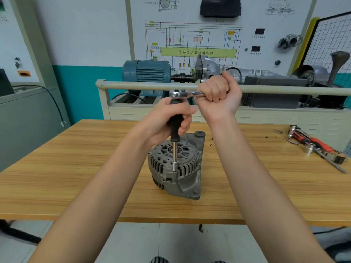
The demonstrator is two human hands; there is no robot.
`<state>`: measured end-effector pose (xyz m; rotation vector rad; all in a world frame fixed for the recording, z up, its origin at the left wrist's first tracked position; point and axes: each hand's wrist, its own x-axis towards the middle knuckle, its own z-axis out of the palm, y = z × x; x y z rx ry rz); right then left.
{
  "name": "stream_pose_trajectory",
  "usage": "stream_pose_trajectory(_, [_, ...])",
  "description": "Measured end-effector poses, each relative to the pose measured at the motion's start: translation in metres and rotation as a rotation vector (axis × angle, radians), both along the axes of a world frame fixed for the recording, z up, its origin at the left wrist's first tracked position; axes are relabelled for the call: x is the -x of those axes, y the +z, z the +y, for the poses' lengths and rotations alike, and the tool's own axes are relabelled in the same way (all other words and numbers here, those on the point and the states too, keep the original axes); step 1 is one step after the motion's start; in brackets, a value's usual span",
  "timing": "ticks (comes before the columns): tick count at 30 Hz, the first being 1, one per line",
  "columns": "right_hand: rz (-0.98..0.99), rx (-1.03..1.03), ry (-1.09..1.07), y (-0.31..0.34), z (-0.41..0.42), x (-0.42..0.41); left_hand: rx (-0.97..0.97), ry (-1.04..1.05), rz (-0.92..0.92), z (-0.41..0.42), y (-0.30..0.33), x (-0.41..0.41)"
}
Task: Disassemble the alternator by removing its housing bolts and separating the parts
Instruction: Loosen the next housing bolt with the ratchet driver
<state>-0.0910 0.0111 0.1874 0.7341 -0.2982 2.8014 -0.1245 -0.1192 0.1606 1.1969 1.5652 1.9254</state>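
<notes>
Hands on the ratchet, housing bolt step.
Our left hand (171, 118) grips the driver (175, 128); right hand (218, 95) fists the ratchet (182, 94); next, swing steadily on the alternator (176, 168).

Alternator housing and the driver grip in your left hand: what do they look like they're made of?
Alternator housing: probably cast aluminium, dull grey with a grainy matte surface. Driver grip, held by the left hand: likely black plastic or rubber, matte, no metallic shine.

bright, even light | soft shadows | wide-angle edge bending | slightly soft
</notes>
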Motion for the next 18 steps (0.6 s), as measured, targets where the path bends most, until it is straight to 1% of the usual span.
stream_pose_trajectory(2, [-0.036,0.082,0.047,-0.005,0.006,0.006,0.010,0.001,-0.009,0.006,-0.002,-0.002])
stream_pose_trajectory(4, [-0.027,0.103,0.026,-0.008,0.008,0.005,0.001,0.009,-0.034,0.010,-0.005,-0.003])
stream_pose_trajectory(8, [0.049,0.024,-0.131,-0.005,0.002,-0.015,-0.028,0.096,-0.049,0.013,-0.007,-0.005])
stream_pose_trajectory(10, [0.096,-0.082,-0.288,-0.005,-0.008,-0.026,-0.037,0.171,-0.063,0.014,-0.007,-0.006])
stream_pose_trajectory(12, [0.195,-0.218,-0.512,-0.008,-0.025,-0.034,-0.048,0.237,-0.084,0.015,-0.007,-0.007])
stream_pose_trajectory(14, [0.352,-0.321,-0.812,-0.014,-0.045,-0.039,-0.053,0.284,-0.089,0.016,-0.007,-0.009])
stream_pose_trajectory(16, [0.446,-0.441,-1.115,-0.021,-0.060,-0.042,-0.053,0.344,-0.077,0.017,-0.007,-0.011])
stream_pose_trajectory(17, [0.459,-0.484,-1.198,-0.022,-0.063,-0.043,-0.054,0.368,-0.070,0.017,-0.008,-0.012])
stream_pose_trajectory(18, [0.462,-0.495,-1.218,-0.023,-0.064,-0.043,-0.060,0.378,-0.065,0.017,-0.008,-0.012])
